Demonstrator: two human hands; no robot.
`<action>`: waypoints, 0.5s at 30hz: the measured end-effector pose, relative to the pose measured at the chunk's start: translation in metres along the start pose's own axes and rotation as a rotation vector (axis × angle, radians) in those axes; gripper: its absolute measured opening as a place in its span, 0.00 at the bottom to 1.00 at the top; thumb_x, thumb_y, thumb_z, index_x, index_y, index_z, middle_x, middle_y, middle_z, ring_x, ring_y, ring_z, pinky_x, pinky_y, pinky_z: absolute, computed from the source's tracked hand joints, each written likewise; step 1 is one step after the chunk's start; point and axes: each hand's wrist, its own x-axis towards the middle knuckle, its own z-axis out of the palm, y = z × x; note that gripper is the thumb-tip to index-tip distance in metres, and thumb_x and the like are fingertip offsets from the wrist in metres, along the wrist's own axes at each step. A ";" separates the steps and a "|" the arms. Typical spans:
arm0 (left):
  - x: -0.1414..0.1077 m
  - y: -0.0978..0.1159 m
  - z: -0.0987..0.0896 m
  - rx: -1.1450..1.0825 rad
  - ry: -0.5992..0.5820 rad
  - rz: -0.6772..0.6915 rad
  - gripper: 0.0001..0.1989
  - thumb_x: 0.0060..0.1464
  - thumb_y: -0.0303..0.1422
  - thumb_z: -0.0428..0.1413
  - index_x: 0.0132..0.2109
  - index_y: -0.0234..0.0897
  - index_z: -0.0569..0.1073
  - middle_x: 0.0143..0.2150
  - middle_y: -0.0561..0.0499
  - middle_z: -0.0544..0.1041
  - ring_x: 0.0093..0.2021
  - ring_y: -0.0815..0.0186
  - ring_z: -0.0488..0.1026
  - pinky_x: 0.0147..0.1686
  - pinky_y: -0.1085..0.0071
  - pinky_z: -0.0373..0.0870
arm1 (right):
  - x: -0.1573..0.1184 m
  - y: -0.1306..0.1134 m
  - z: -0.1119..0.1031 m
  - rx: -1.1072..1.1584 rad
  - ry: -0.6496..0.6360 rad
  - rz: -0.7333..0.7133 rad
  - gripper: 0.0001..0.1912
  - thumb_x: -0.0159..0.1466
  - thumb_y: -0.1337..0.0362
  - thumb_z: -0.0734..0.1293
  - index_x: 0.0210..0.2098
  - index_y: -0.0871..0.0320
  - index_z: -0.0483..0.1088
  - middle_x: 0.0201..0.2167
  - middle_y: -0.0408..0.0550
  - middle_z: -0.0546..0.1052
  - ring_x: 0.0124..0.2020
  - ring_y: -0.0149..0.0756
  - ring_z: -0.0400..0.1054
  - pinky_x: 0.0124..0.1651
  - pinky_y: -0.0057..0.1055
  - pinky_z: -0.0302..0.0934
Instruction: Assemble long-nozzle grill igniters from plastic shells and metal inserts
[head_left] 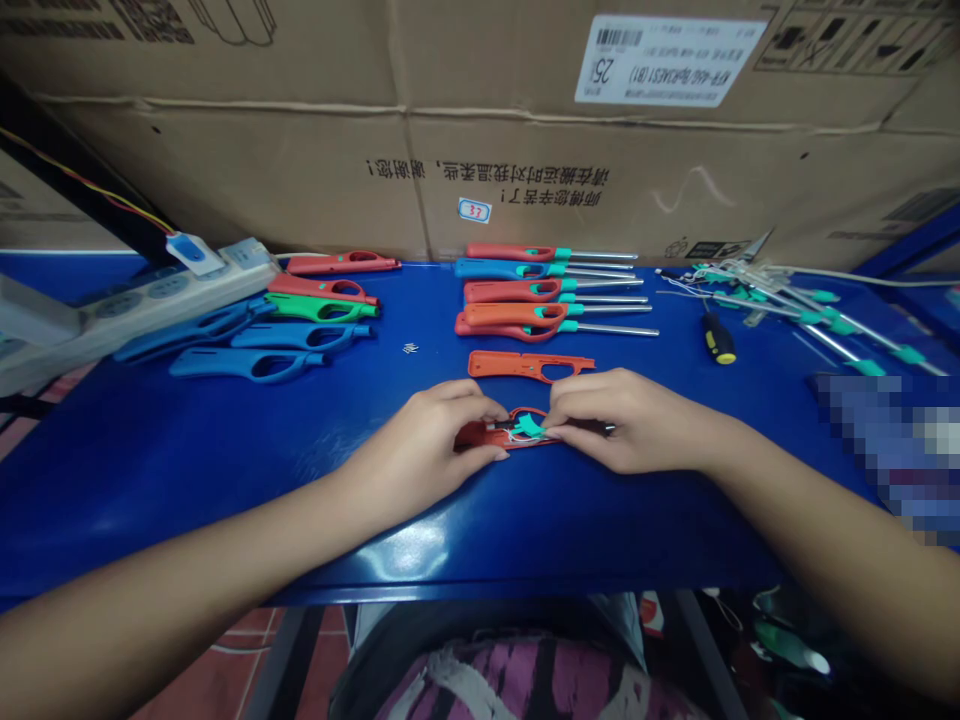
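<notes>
An orange lighter half-shell [517, 441] lies open on the blue table, with a green trigger part [529, 427], a black piece and thin white wires inside it. My left hand [450, 430] pinches the shell's left end, thumb at the near edge and fingertips by the black piece. Fingers of my right hand [600, 418] are closed at the right side of the shell beside the green part; a dark rod tip shows beyond them. Just behind lies a matching orange half-shell [517, 365].
Assembled lighters [517, 291] lie in a row at the back centre. Empty shells [304, 335] and a power strip [142, 300] are at left. A screwdriver [718, 338], metal rods [840, 322] and small screws [409, 348] are also there. A cardboard box [300, 180] stands behind.
</notes>
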 end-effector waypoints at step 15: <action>0.001 -0.003 0.002 -0.046 0.015 -0.023 0.08 0.57 0.29 0.64 0.45 0.37 0.80 0.40 0.49 0.77 0.38 0.65 0.77 0.40 0.68 0.74 | 0.000 -0.005 0.005 -0.372 0.024 -0.162 0.14 0.74 0.66 0.57 0.40 0.60 0.74 0.31 0.46 0.74 0.29 0.30 0.66 0.32 0.28 0.57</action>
